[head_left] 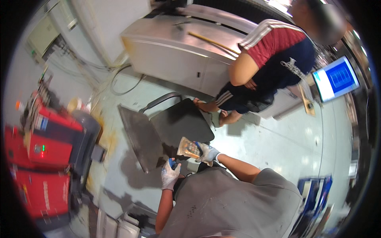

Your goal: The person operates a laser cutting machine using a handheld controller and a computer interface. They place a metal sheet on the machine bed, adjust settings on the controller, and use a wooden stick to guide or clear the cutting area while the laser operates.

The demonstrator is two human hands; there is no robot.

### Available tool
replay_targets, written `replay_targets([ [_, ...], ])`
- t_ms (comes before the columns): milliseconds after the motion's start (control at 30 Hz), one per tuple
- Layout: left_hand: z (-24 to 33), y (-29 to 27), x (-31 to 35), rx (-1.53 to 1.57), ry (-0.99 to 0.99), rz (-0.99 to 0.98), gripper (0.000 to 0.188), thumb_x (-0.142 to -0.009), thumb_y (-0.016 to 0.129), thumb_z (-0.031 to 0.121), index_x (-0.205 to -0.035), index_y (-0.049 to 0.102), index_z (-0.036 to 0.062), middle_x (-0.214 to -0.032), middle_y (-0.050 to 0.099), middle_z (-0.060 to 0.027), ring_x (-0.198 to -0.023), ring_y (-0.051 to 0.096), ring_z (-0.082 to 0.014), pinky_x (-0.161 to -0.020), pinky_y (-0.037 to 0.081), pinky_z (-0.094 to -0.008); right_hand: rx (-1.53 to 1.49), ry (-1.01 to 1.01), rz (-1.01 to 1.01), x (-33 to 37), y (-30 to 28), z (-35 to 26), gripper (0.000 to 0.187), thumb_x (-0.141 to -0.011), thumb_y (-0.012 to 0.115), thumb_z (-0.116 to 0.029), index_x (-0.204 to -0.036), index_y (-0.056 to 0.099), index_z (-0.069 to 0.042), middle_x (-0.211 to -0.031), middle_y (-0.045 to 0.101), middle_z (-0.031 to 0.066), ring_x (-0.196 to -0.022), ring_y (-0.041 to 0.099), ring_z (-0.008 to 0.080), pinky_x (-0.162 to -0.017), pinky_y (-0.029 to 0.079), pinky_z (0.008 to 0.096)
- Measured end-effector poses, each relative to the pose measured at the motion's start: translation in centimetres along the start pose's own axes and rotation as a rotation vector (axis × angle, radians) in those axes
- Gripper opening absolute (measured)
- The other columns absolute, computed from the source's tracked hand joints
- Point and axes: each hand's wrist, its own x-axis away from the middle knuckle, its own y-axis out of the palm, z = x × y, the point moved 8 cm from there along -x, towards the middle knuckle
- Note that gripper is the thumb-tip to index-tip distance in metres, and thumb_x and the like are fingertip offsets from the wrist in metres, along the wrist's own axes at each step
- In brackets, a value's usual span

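Observation:
A handheld keypad controller (pixel 188 148) with rows of buttons sits in what looks like a clear plastic cover. My right hand (pixel 207 153), in a white and blue work glove, grips its right side and holds it in front of my body. To the left and a little lower, my left hand (pixel 170 173) wears a matching glove. Its fingers are curled closed near my waist; whatever may be inside them is hidden. Just beyond both hands stands a dark office chair (pixel 180 121) with an armrest.
Red machines (pixel 49 142) stand at the left. Across the far side runs a long metal cabinet (pixel 170 55) with a yellow rod (pixel 210 43) on top. A person (pixel 274 59) stands beside it, near a lit monitor (pixel 336 79). A cable loop (pixel 113 85) lies on the floor.

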Motion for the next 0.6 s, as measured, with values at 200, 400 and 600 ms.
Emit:
replay_targets([
  [200, -6.3, 3.9, -8.3, -1.180, 0.252, -0.555, 0.058, -0.091, 0.074, 0.050, -0.140, 0.066, 0.0178, -0.140, 0.067, -0.0105, -0.133, 0.059, -0.0317, -0.120, 0.031, -0.0582, -0.047, 0.401, 0.391, 5.1, -0.5, 9.6, 0.110, -0.070, 0.091, -0.038, -0.162, 0.036, -0.010, -0.137, 0.064, 0.0258, -0.129, 0.062, 0.0409, -0.108, 0.052, 0.0435],
  [400, -11.9, 5.9, -11.2, -1.620, 0.157, -0.707, 0.055, -0.108, 0.045, 0.043, -0.161, 0.048, 0.0281, -0.176, 0.028, -0.0038, -0.162, 0.020, -0.0417, -0.128, 0.005, -0.0705, -0.338, 0.871, 0.696, 16.2, 9.2, 19.4, 0.108, -0.060, 0.097, -0.046, -0.147, 0.049, -0.003, -0.134, 0.068, 0.0216, -0.125, 0.066, 0.0348, -0.108, 0.053, 0.0434],
  [600, -12.6, 2.2, -12.4, -1.731, 0.192, -0.771, 0.063, -0.106, 0.047, 0.045, -0.166, 0.039, 0.0277, -0.178, 0.023, -0.0049, -0.162, 0.016, -0.0455, -0.126, 0.002, -0.0733, -0.468, 1.315, 0.726, 25.9, 22.0, 20.8, 0.099, -0.061, 0.098, -0.047, -0.141, 0.056, -0.007, -0.133, 0.070, 0.0177, -0.122, 0.067, 0.0334, -0.105, 0.054, 0.0429],
])
